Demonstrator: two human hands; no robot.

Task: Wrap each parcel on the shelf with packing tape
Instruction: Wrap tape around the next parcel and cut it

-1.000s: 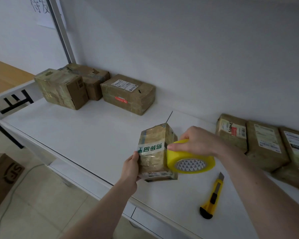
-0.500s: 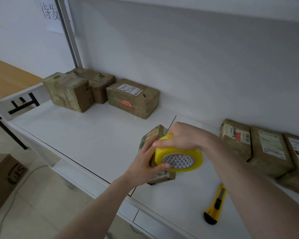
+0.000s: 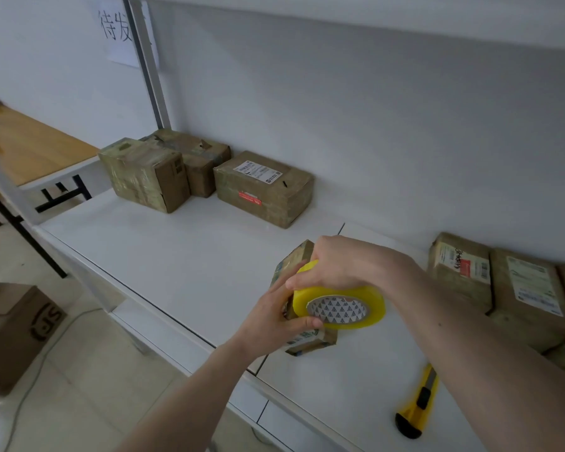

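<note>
Yellow tape roll (image 3: pixel 338 308) is held in the right hand (image 3: pixel 346 264), fingers curled over its top rim, and pressed against the near face of a small parcel (image 3: pixel 302 337) standing at the near edge of the white shelf (image 3: pixel 183 256). The left hand (image 3: pixel 274 316) grips the parcel's left side, thumb reaching under the roll. A second ago the roll sat at the parcel's right side with the left hand lower; since then the roll has travelled across the front and the left hand has come up to meet it. Judgement: a band of tape is being carried round this parcel and the wrap is mid-turn, not finished.

A yellow knife (image 3: pixel 416 402) lies on the shelf, near right, untouched. Three parcels (image 3: pixel 261 187) stand far left; more parcels (image 3: pixel 463 265) line the right.

Not verifiable: the tape strip itself is too clear to trace; most of the parcel is covered by both hands; the rightmost parcels are cut off by the frame; the wall notice (image 3: pixel 118 27) is partly blocked by the shelf post.
</note>
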